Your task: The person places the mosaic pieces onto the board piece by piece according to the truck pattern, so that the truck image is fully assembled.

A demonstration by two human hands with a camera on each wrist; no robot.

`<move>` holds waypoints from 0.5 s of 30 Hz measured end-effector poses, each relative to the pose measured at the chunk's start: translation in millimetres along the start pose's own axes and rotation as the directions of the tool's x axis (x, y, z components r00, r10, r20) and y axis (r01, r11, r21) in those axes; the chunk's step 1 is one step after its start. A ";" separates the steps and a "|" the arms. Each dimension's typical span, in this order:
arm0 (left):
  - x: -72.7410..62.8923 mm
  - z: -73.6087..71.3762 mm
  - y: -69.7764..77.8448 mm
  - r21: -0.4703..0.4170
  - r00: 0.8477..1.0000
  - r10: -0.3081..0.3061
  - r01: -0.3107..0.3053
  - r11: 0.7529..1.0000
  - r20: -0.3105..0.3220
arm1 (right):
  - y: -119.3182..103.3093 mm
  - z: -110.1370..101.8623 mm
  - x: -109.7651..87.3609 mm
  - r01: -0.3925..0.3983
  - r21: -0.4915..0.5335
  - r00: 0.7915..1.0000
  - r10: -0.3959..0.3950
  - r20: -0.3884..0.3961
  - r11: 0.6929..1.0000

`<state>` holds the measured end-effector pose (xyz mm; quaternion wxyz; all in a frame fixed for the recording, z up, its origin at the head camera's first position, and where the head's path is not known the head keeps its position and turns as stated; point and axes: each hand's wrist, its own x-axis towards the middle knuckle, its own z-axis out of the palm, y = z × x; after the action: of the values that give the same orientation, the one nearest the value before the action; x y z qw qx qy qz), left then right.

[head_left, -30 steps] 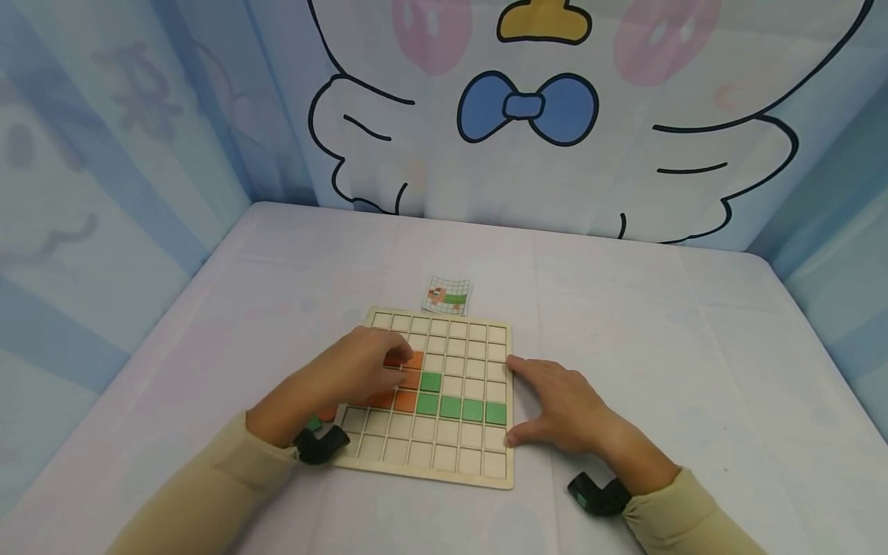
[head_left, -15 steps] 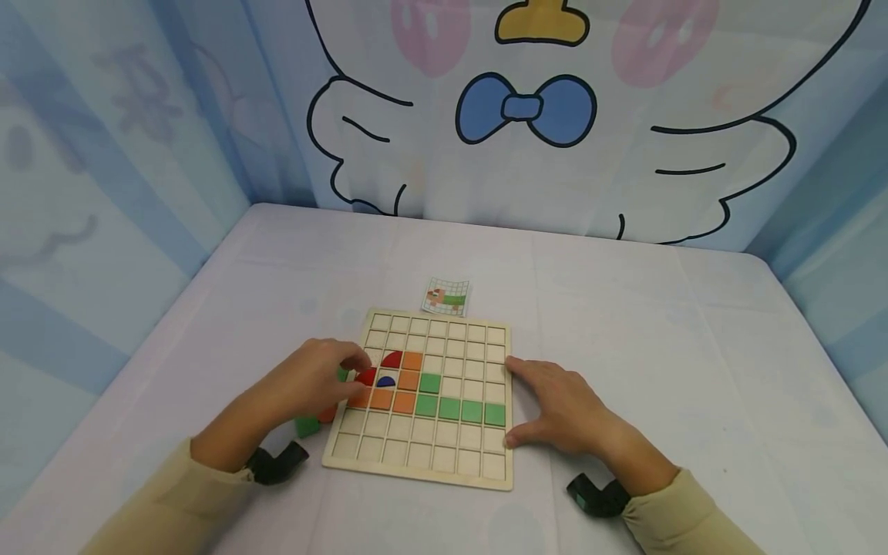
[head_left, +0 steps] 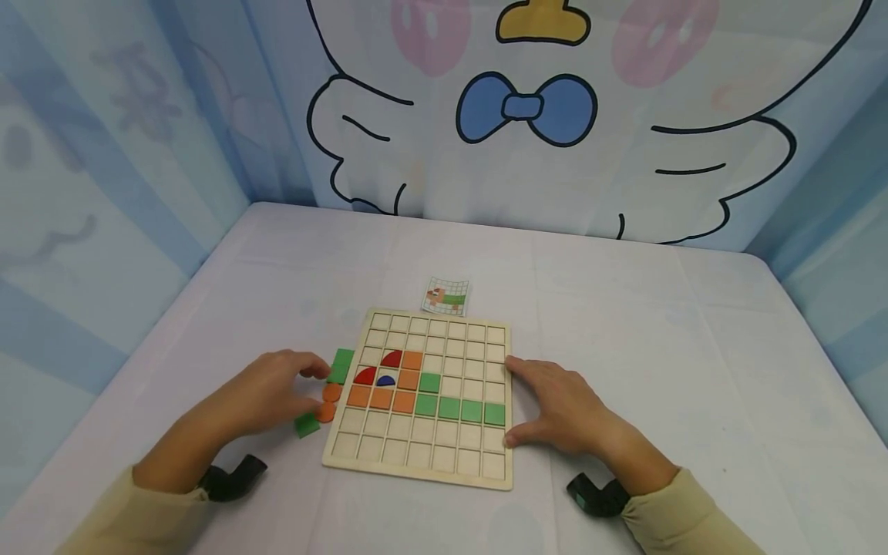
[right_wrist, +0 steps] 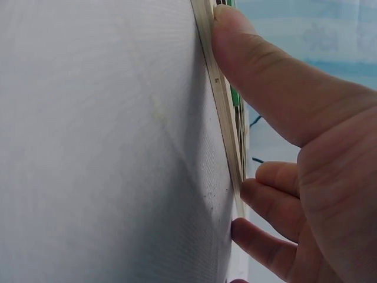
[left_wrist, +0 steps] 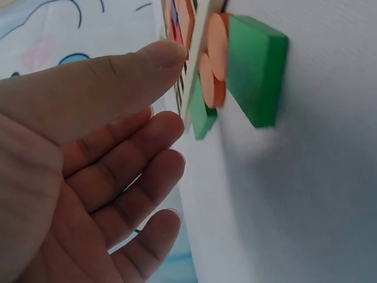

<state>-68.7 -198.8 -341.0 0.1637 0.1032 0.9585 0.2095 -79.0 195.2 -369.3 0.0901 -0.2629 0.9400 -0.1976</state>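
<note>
A wooden grid board [head_left: 416,461] lies on the table with orange squares [head_left: 408,380], green squares [head_left: 449,409], red quarter-round pieces [head_left: 391,359] and a blue half-round piece [head_left: 385,381] in its cells. My left hand [head_left: 267,391] hovers at the board's left side, thumb and fingers spread apart with nothing between them. Around its fingertips lie orange discs [head_left: 327,412], a single green square block [left_wrist: 256,71] and more green squares [head_left: 341,365]. At the right edge of the board, my right hand [head_left: 565,405] rests thumb and fingertips against the rim.
A small picture card [head_left: 446,297] with a coloured grid pattern lies just beyond the board's far edge. White cloth covers the table [head_left: 659,347]. Printed curtains [head_left: 527,177] stand behind and at both sides.
My left hand has drawn back leftward from over the board to the loose pieces, uncovering the red and blue pieces in the cells. The right hand has stayed at the board's edge.
</note>
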 end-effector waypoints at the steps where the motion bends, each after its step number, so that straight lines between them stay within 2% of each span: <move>1: -0.6 -0.2 -2.2 0.004 1.000 -0.001 0.001 1.000 0.006 | 0.0 0.0 0.0 0.000 -0.001 1.000 0.000 -0.001 1.000; 8: -2.8 4.3 -12.1 -0.001 0.999 0.011 -0.011 1.000 0.034 | 0.0 -0.3 0.0 -0.003 -0.004 1.000 0.003 -0.001 1.000; 15: -4.8 5.5 -12.1 -0.003 0.998 0.027 -0.027 1.000 0.049 | 0.7 0.9 0.1 0.002 -0.003 1.000 -0.002 -0.001 1.000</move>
<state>-63.9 -208.8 -349.7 0.1846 0.1212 0.9524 0.2104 -79.2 195.4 -370.4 0.0891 -0.2639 0.9402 -0.1962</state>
